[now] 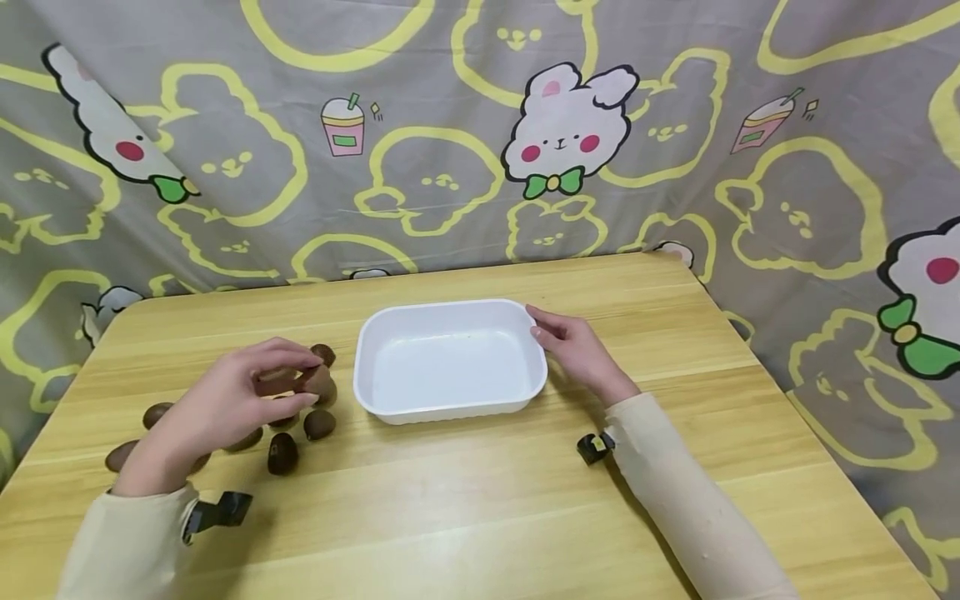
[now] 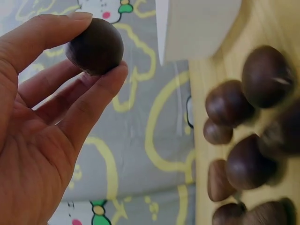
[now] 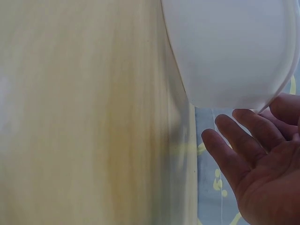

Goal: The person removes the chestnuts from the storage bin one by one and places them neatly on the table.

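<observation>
My left hand (image 1: 240,392) is raised over a group of brown chestnuts (image 1: 282,454) at the left of the table. In the left wrist view its thumb and fingertips pinch one dark, round chestnut (image 2: 95,47). Right of the group stands a white rectangular plastic tub (image 1: 457,375) with nothing in it. At the tub's right end my right hand (image 1: 577,346) holds the rim. The thumb (image 3: 286,108) lies at the rim in the right wrist view, while the other fingers spread beside the outer wall.
All of this is on a light wooden table (image 1: 450,517). Behind and to the right hangs a grey curtain (image 1: 435,92) with yellow outlines and cartoon rabbits. Small black cameras are strapped at both sleeves.
</observation>
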Motion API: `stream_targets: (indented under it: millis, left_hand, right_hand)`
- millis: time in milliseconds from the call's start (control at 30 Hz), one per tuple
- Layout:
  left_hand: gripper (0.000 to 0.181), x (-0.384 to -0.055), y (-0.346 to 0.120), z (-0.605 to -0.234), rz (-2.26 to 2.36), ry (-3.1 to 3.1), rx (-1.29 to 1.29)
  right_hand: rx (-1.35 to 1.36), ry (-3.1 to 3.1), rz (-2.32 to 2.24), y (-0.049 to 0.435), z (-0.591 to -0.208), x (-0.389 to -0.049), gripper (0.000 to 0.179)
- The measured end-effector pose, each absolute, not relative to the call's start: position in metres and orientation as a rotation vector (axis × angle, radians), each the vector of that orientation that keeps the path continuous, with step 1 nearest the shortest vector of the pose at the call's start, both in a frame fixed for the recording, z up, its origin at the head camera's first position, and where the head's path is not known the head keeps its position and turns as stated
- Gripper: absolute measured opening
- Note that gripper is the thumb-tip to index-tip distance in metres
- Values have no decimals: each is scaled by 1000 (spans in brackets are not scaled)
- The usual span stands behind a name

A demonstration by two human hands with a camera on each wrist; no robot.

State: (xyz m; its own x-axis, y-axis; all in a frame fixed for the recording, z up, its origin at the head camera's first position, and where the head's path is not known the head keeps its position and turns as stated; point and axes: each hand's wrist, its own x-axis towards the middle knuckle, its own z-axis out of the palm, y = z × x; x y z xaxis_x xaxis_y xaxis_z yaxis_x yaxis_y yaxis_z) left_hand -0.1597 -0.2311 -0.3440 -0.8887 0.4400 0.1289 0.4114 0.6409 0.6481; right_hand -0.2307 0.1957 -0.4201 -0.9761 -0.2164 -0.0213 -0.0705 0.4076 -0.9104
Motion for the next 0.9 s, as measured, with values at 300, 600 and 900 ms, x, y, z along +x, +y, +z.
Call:
stream_targets:
  millis: [300,600,900]
  left_hand:
    - [36,-133,-260,-360,1141,2862,680]
    - [41,-110,-289,-376,1054,2946,475]
    - [39,-92,-309,-401,1039,2934,435]
  right_hand:
    - [-261,2531,-1601,194,-420,-231,44]
    - [-255,2554,-1574,197,-420,-230,43]
    - [-243,2546,-1579,195,-420,-230,44]
